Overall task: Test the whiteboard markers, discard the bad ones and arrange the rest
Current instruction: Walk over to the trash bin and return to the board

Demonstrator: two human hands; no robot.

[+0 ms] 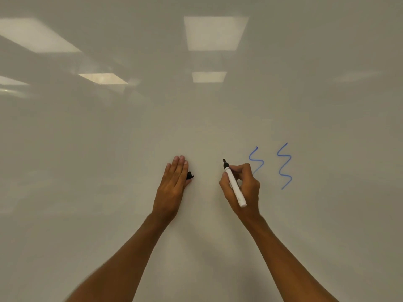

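Two blue squiggles are drawn on the whiteboard (pixel 130 138), side by side and apart from each other: the left squiggle (pixel 256 160) is partly hidden at its lower end by the right hand (pixel 243 184), while the right squiggle (pixel 284 166) is seen whole and stands clear of the hand. One marker (pixel 235 188), with a white barrel and a black tip, is pinched in the right hand between the thumb and the curled fingers; it is tilted, its uncapped tip pointed up and to the left toward the board, just left of the squiggles. Whether the tip is touching the board cannot be told. One black cap (pixel 190 175) is seen at the thumb side of the left hand (pixel 174 184), where it appears to be pinned by the thumb against the side of the forefinger. The four fingers of that hand are held straight and pressed together, laid flat toward the board, well to the left of the marker. Two bare forearms are stretched up from the lower edge of the view. Several ceiling light panels are reflected as pale rectangles in the glossy upper part of the board, the brightest reflection (pixel 216 33) above the hands.
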